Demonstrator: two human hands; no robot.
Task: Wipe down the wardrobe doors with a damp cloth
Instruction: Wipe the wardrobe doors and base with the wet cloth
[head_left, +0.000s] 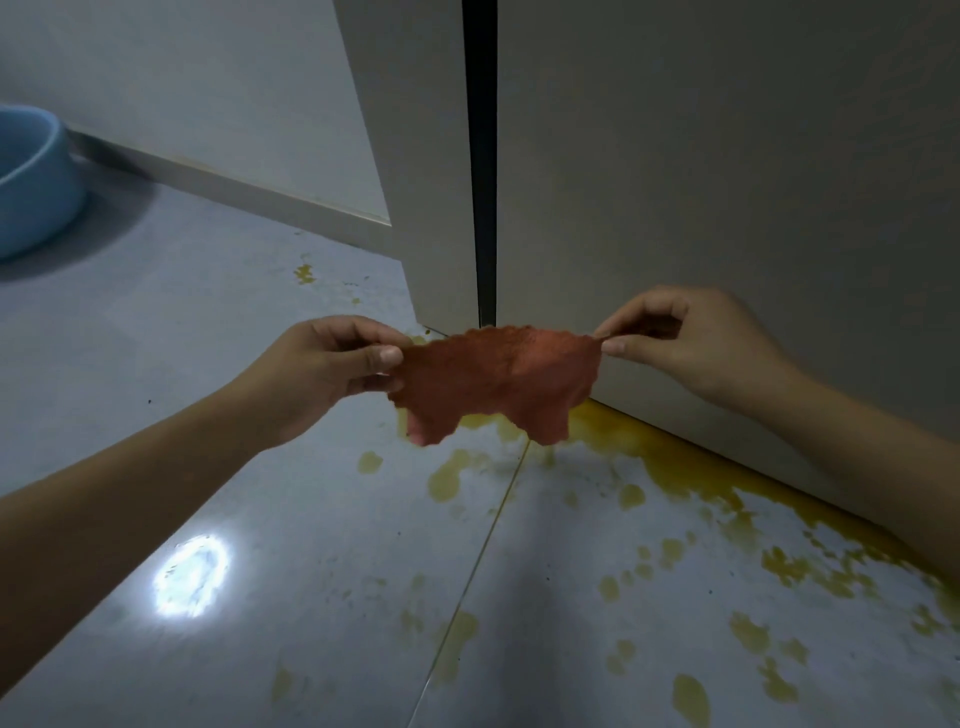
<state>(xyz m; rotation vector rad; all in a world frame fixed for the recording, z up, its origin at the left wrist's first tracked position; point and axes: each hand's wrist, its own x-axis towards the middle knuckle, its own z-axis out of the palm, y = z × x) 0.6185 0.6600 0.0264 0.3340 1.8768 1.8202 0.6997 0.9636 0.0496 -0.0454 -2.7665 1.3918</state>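
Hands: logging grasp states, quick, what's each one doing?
Left hand: fingers pinch the cloth's left edge.
Right hand: fingers pinch the cloth's right corner.

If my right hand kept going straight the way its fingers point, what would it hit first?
The right hand points leftward, pinching one end of the cloth. Going straight on, it would push into the cloth it holds, then probably meet the left hand pinching the other end. Depth is unclear, so the door behind might brush it.
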